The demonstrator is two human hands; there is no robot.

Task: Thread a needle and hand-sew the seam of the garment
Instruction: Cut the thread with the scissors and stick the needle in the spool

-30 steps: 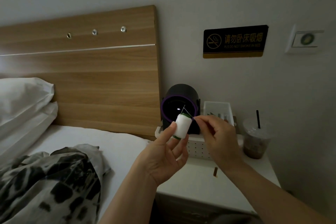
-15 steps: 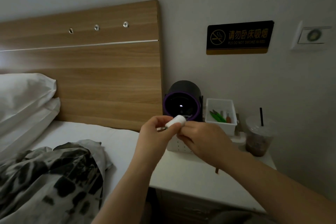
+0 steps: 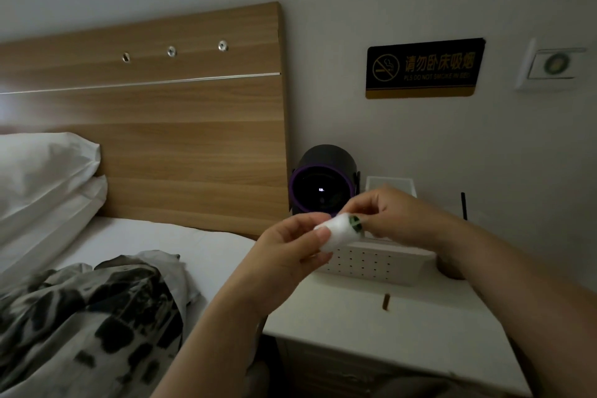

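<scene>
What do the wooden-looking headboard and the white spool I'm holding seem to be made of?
The tan headboard: probably wood-grain laminate, matte, streaked bands showing. The small white spool in the left hand: wound thread, soft matte, on a likely plastic green-ended core.

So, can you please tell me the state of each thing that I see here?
thread spool: held up, lying sideways
left hand: grips the spool
right hand: pinches at the spool's green end
garment: crumpled on the bed
black device: small light on
pillows: stacked
</scene>
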